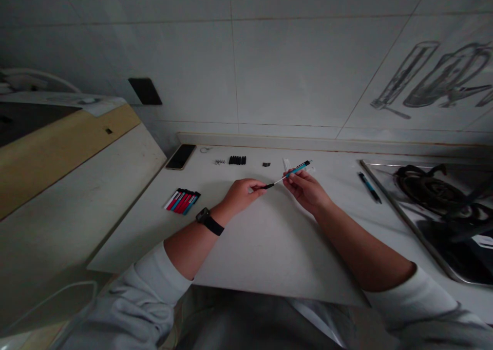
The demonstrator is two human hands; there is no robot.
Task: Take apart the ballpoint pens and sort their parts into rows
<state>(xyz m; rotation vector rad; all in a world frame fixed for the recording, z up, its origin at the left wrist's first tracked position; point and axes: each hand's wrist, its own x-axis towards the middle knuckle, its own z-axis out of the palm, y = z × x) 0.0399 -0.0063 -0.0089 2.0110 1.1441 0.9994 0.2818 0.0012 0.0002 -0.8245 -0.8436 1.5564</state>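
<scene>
Between thumb and fingers, my left hand pinches a small black pen grip. My right hand is closed on a blue pen barrel with a black upper end pointing up and right. A thin pale refill spans the gap between the barrel and the black grip, in line with both. Behind my right hand lie some thin white sticks, partly hidden by it. Several black grips stand in a row at the back, beside a cluster of small springs.
Red, blue and white pen barrels lie at the left. A phone and a ring-like item are at the back left. Small dark pieces lie mid-back. A blue-black pen rests beside the gas stove.
</scene>
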